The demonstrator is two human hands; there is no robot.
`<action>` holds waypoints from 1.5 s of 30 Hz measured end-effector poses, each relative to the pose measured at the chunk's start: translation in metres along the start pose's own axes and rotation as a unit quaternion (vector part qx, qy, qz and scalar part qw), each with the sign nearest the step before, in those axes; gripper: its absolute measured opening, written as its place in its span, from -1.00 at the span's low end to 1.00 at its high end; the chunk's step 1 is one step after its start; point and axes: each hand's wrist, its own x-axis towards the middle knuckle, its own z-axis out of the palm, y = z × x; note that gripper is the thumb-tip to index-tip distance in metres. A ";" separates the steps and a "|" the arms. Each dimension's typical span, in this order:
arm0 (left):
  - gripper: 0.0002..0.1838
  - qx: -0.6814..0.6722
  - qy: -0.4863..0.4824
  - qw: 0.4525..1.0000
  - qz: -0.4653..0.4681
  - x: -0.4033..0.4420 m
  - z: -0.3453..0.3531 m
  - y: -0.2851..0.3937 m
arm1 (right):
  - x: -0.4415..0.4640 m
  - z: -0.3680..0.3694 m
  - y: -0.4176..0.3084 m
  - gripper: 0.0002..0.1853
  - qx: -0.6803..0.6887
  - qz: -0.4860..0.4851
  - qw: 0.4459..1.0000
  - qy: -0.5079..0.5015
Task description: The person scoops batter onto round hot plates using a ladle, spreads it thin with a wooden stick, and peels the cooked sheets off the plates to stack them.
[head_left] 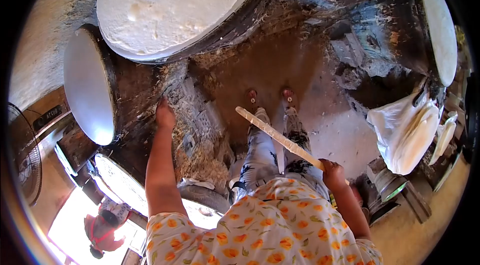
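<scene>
My right hand (334, 175) is closed around one end of a long, flat wooden stick (280, 139). The stick is pale and coated with a crust, and it slants up and left across my legs. My left hand (165, 115) is held out beside the dark wall of a drum, over a rough, crusted ledge (192, 130). Its fingers seem stretched out and hold nothing I can see; whether they touch the drum, I cannot tell. Ahead stands a big round vat (175, 10) with a lumpy white surface. A smaller drum with a smooth white top (89, 85) adjoins it.
More white-topped drums (438, 30) stand at the right. A white plastic bag (405, 132) hangs below them, near wooden blocks (400, 185). A fan (25, 155) is at the far left. Another person (102, 230) is at the lower left, by a bright opening. Brown floor (270, 65) lies around my feet.
</scene>
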 end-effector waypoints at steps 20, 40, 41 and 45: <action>-0.54 -0.521 0.000 0.646 -0.558 0.067 0.067 -0.015 | -0.003 0.024 0.015 -0.62 -0.010 0.082 0.995 -0.048; -0.74 -0.461 -0.090 0.653 -0.594 0.083 0.111 -0.087 | 0.019 0.034 0.009 -0.64 -0.002 0.115 0.991 -0.073; -0.74 -0.461 -0.090 0.653 -0.594 0.084 0.112 -0.088 | 0.020 0.033 0.009 -0.64 -0.002 0.115 0.991 -0.073; -0.73 -0.491 -0.099 0.656 -0.565 0.081 0.114 -0.080 | 0.020 0.028 0.007 -0.62 0.005 0.111 0.991 -0.075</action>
